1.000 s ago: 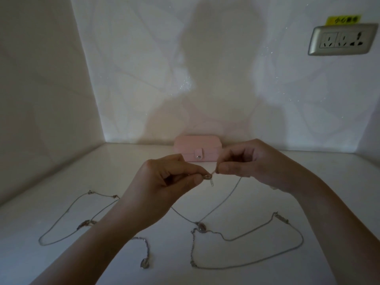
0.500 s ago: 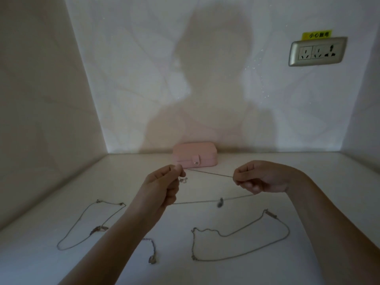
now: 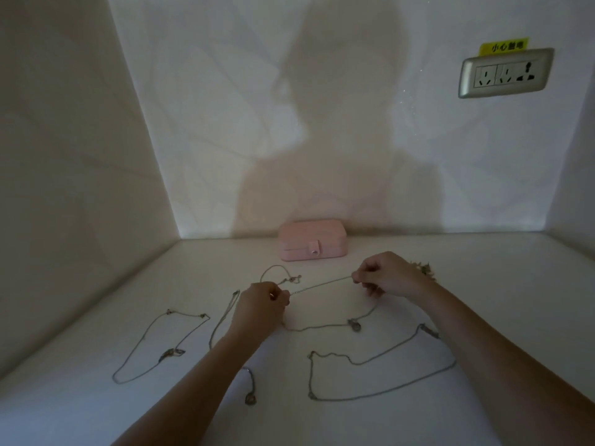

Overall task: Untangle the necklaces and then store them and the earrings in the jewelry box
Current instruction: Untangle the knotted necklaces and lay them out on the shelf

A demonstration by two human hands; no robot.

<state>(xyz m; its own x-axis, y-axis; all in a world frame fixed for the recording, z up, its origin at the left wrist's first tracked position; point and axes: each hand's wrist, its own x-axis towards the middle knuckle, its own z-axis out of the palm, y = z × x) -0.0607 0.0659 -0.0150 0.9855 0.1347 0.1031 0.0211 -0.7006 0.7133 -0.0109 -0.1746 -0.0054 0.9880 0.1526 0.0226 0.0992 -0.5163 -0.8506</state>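
Lying on the white tabletop [image 3: 483, 317], nearer than both grips, are loose necklaces [image 3: 172, 353]. The left hand [image 3: 260, 305] and right hand [image 3: 386, 275], fingers curled, each pinch one held chain [image 3: 322, 284] stretched between them. Beyond the grips, a closed pink jewelry box [image 3: 312, 244] sits against the wall, with a socket [image 3: 505, 74] high on the right.

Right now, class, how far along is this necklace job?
Done: a thin silver chain loop at left and a longer silver loop at right lie apart. In hand: left hand and right hand pinch a silver pendant chain between them. Left: pink rectangular jewelry box closed, every visible chain outside.
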